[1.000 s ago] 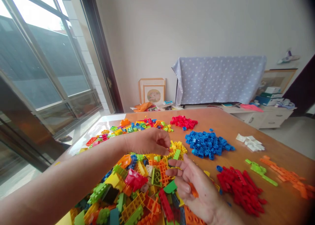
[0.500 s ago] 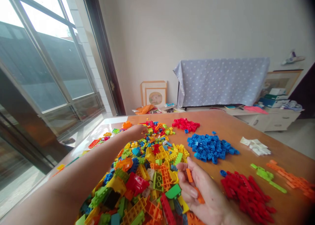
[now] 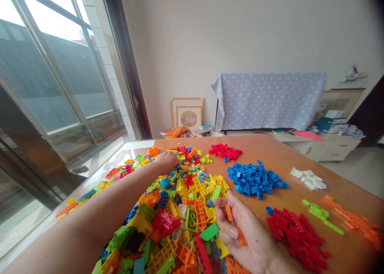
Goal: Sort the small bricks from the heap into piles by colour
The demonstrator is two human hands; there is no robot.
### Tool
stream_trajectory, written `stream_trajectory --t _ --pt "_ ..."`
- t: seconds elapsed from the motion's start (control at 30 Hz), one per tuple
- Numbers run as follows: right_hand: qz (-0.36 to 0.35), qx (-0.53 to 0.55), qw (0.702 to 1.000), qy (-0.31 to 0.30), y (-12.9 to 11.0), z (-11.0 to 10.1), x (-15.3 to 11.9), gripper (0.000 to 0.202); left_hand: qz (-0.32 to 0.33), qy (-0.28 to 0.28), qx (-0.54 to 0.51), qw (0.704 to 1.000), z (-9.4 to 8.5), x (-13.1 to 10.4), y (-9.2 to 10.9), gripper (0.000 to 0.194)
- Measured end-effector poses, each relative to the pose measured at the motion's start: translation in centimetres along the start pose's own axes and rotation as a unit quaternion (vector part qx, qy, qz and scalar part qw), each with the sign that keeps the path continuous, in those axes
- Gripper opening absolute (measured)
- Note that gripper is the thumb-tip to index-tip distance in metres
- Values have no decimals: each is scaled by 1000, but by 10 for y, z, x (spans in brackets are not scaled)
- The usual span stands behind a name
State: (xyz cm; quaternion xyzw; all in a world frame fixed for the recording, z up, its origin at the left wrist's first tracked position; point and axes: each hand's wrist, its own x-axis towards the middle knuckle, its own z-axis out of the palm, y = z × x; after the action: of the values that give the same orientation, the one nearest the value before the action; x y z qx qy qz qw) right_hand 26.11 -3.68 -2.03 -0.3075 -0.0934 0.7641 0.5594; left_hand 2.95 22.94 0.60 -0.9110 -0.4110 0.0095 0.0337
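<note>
My left hand (image 3: 167, 159) reaches to the far part of a large mixed pile of toy bricks (image 3: 183, 210); its fingertips are too small to make out whether they grip a brick. My right hand (image 3: 240, 226) is palm up at the pile's right edge, fingers curled round orange bricks (image 3: 229, 213). Blue bricks (image 3: 255, 178) lie in a heap beyond my right hand, and a red heap (image 3: 297, 236) lies to its right. A smaller red heap (image 3: 225, 151) sits farther back.
White pieces (image 3: 309, 179), lime pieces (image 3: 322, 215) and orange pieces (image 3: 351, 218) lie at the right of the brown table (image 3: 270, 150). Behind stand a cloth-draped object (image 3: 270, 102), a framed picture (image 3: 189, 118) and a white cabinet (image 3: 333, 149). Windows are at left.
My left hand has drawn back slightly to the left over the far bricks. My right hand stays nearly still with the orange bricks. The view has shifted slightly.
</note>
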Motion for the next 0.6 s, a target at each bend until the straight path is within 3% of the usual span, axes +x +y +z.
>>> stream_trajectory --t 0.17,0.3,0.37,0.43,0.5,0.6 --pt "4 9 1000 -5 0 3 -1 33 -28 43 -87 995 -17 -4 17 14" --pt "6 0 1000 2 2 8 -3 35 35 51 -204 977 -48 -25 67 25" --pt "2 -3 1000 3 3 10 -4 38 123 14 -354 927 -68 -41 96 27" --pt "4 2 1000 -1 3 12 -6 40 179 -19 -423 888 -84 -53 115 28" --pt "11 6 1000 -6 2 12 -7 40 181 -19 -460 869 -93 -55 116 29" --pt "17 4 1000 -6 -1 12 -9 35 110 46 -476 871 -89 -42 84 30"
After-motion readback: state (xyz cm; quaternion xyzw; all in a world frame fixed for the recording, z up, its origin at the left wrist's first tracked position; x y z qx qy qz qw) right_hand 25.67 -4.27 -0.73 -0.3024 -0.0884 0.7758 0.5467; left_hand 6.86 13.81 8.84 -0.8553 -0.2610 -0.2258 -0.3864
